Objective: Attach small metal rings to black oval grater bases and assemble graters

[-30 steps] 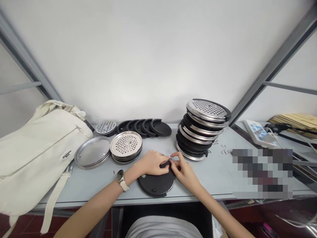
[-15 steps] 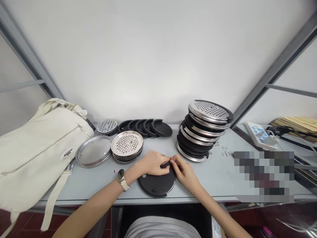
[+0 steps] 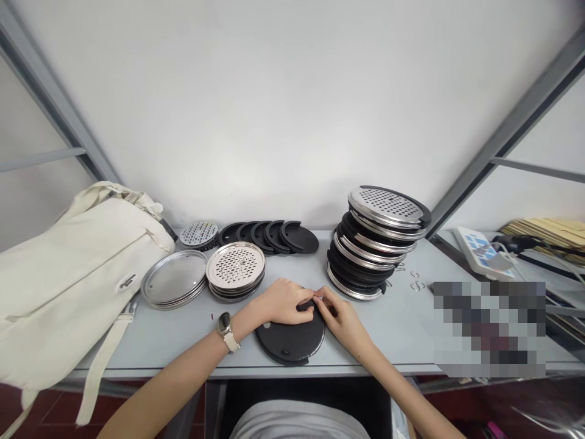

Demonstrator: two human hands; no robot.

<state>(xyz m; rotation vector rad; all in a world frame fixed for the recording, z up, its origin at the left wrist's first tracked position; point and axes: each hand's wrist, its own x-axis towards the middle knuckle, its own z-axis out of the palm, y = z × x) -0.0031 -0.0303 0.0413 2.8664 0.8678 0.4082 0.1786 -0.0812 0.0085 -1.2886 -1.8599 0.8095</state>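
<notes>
A black round disc [image 3: 290, 341] with a raised rim lies near the front edge of the table. My left hand [image 3: 289, 303] is closed over its far side, fingers curled on the rim. At the disc's upper right edge, my right hand [image 3: 336, 312] pinches with thumb and forefinger close to the left fingertips; whatever is between them is too small to make out. Behind to the left stand a stack of perforated metal discs [image 3: 236, 266] and a stack of plain metal discs [image 3: 176, 277]. Several black discs [image 3: 299, 238] with cut-out rims overlap in a row near the wall.
On the right rises a tall leaning stack of black and metal discs [image 3: 382, 238]. Small metal rings [image 3: 417, 285] lie beside it. A cream bag [image 3: 82, 274] covers the table's left end. Far right are a power strip [image 3: 484, 253] and cables; a patch there is pixelated.
Both hands stay at the disc's far edge with almost no movement. The whole view has shifted very slightly.
</notes>
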